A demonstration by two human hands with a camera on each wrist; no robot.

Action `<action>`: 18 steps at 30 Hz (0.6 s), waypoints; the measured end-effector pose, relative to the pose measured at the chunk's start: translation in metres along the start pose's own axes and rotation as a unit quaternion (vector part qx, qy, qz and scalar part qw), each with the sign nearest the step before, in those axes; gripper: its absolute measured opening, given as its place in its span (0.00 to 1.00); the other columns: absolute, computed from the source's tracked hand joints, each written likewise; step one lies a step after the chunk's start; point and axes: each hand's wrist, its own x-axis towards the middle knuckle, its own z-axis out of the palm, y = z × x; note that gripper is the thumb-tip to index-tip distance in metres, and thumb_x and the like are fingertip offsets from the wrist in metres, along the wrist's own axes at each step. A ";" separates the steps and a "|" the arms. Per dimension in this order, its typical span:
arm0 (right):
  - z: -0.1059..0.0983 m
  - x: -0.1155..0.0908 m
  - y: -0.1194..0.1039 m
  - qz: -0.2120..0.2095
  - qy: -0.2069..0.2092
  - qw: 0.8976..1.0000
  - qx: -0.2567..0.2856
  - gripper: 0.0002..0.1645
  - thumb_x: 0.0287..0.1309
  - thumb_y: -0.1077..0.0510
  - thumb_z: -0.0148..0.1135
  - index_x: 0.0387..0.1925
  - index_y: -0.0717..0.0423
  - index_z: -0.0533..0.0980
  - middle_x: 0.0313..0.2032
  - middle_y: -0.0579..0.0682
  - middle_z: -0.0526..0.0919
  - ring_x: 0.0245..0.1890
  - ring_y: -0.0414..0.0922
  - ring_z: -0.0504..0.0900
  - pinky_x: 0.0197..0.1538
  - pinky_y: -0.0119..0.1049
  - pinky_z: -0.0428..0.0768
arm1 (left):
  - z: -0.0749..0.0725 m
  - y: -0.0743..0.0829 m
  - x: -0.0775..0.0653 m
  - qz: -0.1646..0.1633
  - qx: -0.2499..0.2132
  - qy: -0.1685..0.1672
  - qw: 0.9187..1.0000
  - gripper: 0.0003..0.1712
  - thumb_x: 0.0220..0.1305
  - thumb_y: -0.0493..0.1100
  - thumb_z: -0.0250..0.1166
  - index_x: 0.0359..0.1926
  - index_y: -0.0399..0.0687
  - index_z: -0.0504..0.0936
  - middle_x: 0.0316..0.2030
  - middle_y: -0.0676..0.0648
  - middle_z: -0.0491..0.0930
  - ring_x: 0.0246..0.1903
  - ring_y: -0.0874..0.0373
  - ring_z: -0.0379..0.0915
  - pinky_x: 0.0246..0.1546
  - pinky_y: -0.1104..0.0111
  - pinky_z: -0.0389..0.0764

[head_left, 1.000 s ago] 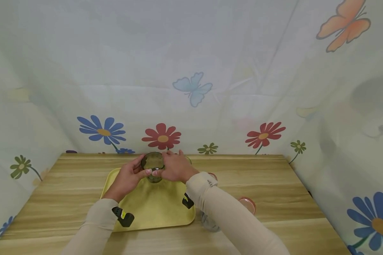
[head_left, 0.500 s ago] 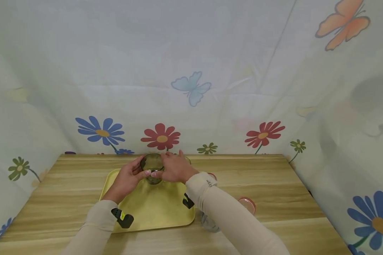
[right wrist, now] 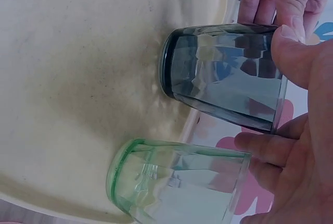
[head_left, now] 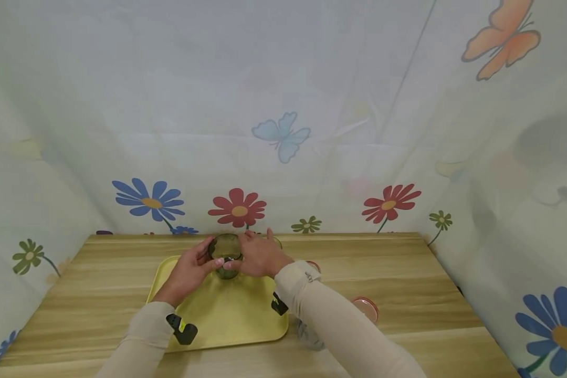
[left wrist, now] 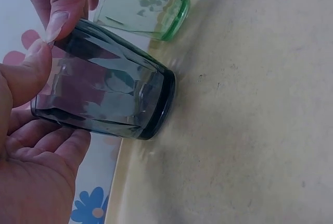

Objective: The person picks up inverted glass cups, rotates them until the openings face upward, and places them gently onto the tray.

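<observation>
A smoky grey faceted drinking glass (head_left: 225,247) stands upright at the far edge of the yellow tray (head_left: 227,325), its thick base (left wrist: 160,107) right at the tray surface. My left hand (head_left: 189,270) grips it from the left, thumb near the rim and fingers along the far side. From the right, my right hand (head_left: 262,254) holds the same glass around its upper part, and the two thumb tips meet at the near rim. Beside it, a pale green glass (right wrist: 182,182) stands on the tray just under my right fingers; in the head view my right hand mostly hides it.
Right of the tray, a round red-rimmed piece (head_left: 366,308) lies on the wooden table (head_left: 416,283); another (head_left: 314,265) shows past my right cuff. A clear glass item (head_left: 308,336) is partly covered by my right forearm. A flower-printed curtain (head_left: 331,173) borders the table.
The head view has tilted slightly, so the scene sits a little lower. Both hands keep their hold on the grey glass with little visible movement.
</observation>
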 end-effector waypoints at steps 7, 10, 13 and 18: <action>0.001 -0.001 0.000 -0.005 -0.002 1.000 -0.009 0.52 0.72 0.26 0.49 0.81 0.56 0.58 0.79 0.52 0.65 0.83 0.47 0.55 0.83 0.62 0.48 | 0.002 0.000 -0.001 0.000 0.005 -0.006 1.000 0.45 0.78 0.41 0.59 0.83 0.38 0.42 0.83 0.33 0.45 0.80 0.36 0.47 0.74 0.49 0.64; 0.002 -0.001 0.000 -0.010 -0.002 1.000 -0.016 0.53 0.71 0.25 0.48 0.80 0.57 0.58 0.78 0.52 0.67 0.83 0.49 0.54 0.84 0.58 0.50 | 0.002 0.001 -0.003 0.005 0.003 -0.011 1.000 0.45 0.79 0.40 0.58 0.83 0.36 0.41 0.82 0.31 0.44 0.80 0.35 0.46 0.74 0.48 0.63; 0.002 -0.002 0.001 -0.018 0.001 1.000 -0.025 0.54 0.71 0.24 0.48 0.80 0.57 0.57 0.78 0.53 0.66 0.84 0.50 0.53 0.84 0.57 0.50 | 0.001 0.001 -0.003 0.014 0.003 -0.015 1.000 0.46 0.79 0.40 0.58 0.83 0.35 0.39 0.82 0.30 0.43 0.81 0.35 0.45 0.75 0.48 0.61; 0.002 -0.005 0.002 -0.033 0.004 0.999 -0.030 0.57 0.70 0.22 0.46 0.83 0.55 0.51 0.81 0.52 0.60 0.85 0.53 0.49 0.84 0.59 0.50 | -0.001 -0.001 -0.004 0.028 0.057 -0.007 0.998 0.48 0.79 0.47 0.59 0.83 0.36 0.40 0.82 0.30 0.42 0.81 0.33 0.41 0.78 0.43 0.54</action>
